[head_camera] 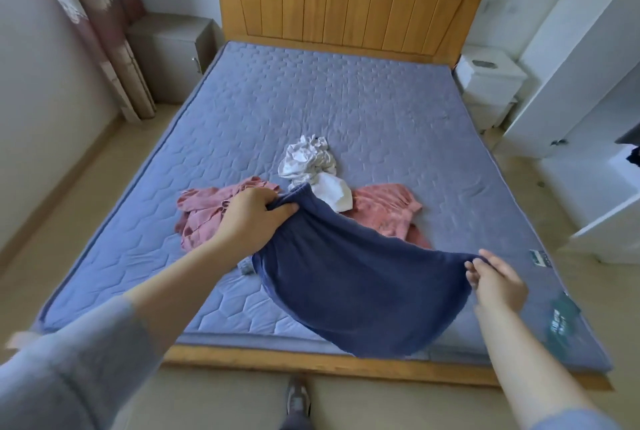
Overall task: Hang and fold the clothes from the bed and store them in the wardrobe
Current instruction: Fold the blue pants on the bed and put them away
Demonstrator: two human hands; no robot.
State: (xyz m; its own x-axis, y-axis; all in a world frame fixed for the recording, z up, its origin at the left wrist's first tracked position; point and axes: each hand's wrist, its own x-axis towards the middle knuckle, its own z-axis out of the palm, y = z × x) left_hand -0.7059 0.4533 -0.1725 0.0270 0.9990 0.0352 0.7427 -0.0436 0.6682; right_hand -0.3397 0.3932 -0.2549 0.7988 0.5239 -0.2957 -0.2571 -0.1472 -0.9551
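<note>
My left hand (pixel 254 221) grips the gathered waistband end of the dark blue knitted garment (pixel 353 284). My right hand (pixel 498 282) pinches the opposite edge. The cloth hangs stretched between them, above the foot of the blue quilted mattress (pixel 311 90). Behind it lie a crumpled pink garment (pixel 388 215) and a bunched white garment (pixel 310 161), touching. Step in hand, as I judge it: spreading this piece for folding. The next move calls for laying it flat, edges squared. The white wardrobe (pixel 588 76) stands to my right.
</note>
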